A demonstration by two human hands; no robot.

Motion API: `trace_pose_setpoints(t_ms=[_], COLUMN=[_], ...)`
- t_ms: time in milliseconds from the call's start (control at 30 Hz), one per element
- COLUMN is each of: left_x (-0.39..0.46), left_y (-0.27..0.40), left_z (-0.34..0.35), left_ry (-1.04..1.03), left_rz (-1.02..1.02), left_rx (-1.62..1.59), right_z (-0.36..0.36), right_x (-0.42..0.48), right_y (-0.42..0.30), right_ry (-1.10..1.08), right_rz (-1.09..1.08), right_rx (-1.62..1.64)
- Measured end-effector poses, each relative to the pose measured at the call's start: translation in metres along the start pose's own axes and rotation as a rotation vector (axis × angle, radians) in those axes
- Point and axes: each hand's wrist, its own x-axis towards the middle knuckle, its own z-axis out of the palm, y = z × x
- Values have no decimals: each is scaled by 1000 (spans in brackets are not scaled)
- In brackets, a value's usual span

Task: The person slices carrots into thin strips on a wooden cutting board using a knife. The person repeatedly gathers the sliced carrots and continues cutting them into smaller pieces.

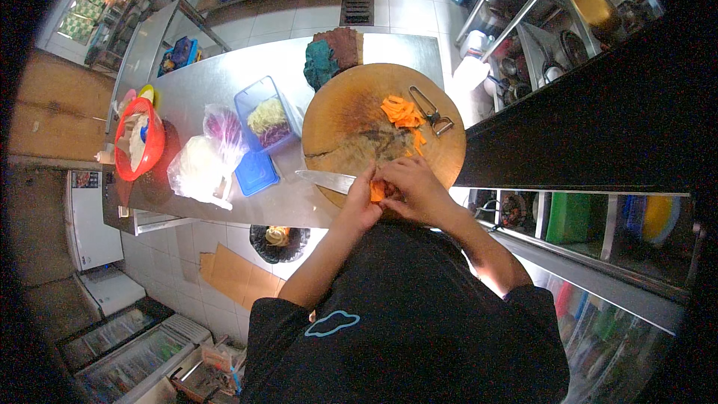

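Note:
My left hand [363, 202] and my right hand [414, 188] meet at the near edge of a round wooden chopping board [348, 106]. Between their fingers are orange carrot slices [377, 191], partly covered by both hands. A kitchen knife's blade [332, 180] points left from beneath my left hand; its handle is hidden, so I cannot tell whether a hand grips it. Farther up the board lies a pile of thin carrot slices [401, 111], with a few cut strips [418, 141] just below. A metal Y-shaped peeler [432, 112] rests right of the pile.
Left of the board are a blue plastic container [288, 139] of shredded cabbage, its blue lid [256, 174], and bagged cabbage [205, 165]. A red basket [154, 146] stands farther left. Folded cloths [334, 53] touch the board's far side. A dark counter edge [561, 146] borders the right.

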Motion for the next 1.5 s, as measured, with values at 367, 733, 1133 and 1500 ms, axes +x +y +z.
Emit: trace_pose_setpoints(t_ms=[367, 733, 1133, 1500], left_x=[-17, -20, -14, -19], left_y=[16, 24, 25, 34], left_z=[-2, -2, -6, 62], left_ry=[8, 26, -16, 165], left_rz=[12, -6, -17, 268], left_rx=[-117, -101, -132, -99], right_z=[-8, 2, -8, -38], right_x=[30, 76, 79, 58], right_y=[70, 103, 119, 30], right_ry=[381, 467, 482, 392], right_rz=[301, 99, 288, 246], right_rx=[-185, -400, -162, 248])
